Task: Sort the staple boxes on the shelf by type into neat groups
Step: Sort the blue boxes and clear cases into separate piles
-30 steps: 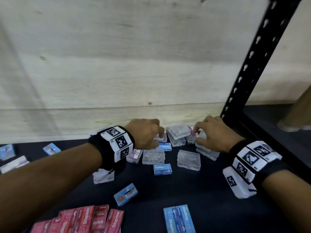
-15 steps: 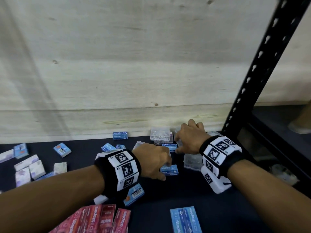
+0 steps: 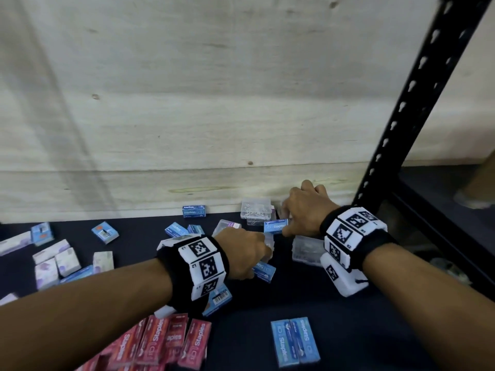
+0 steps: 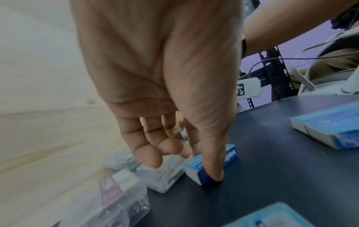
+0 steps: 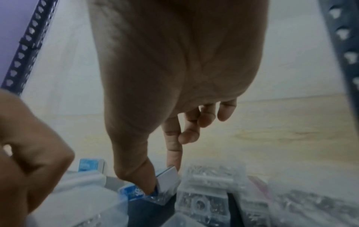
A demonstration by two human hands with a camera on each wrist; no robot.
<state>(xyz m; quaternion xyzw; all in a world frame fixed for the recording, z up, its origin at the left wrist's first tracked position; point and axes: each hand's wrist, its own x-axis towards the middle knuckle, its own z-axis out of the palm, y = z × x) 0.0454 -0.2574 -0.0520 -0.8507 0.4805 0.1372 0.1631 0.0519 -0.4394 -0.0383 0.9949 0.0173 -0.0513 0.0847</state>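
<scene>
Staple boxes of several kinds lie scattered on the dark shelf (image 3: 308,303). My left hand (image 3: 257,259) pinches a small blue staple box (image 3: 265,271) (image 4: 211,165) between thumb and fingers; the box rests on the shelf. Farther back, my right hand (image 3: 290,226) (image 5: 167,179) pinches another small blue staple box (image 3: 276,226) (image 5: 136,192) among clear plastic boxes (image 3: 255,210) (image 5: 209,184). A pair of long blue boxes (image 3: 294,342) and a group of red boxes (image 3: 166,341) lie at the front.
Pale purple-and-white boxes (image 3: 57,261) and loose small blue boxes (image 3: 105,232) lie at the left. A plywood back wall (image 3: 187,103) closes the shelf. A black perforated upright (image 3: 417,103) stands at the right, close to my right wrist.
My left hand drew back from the clear boxes and took hold of the small blue box nearer the front. My right hand shifted left and gripped the other blue box.
</scene>
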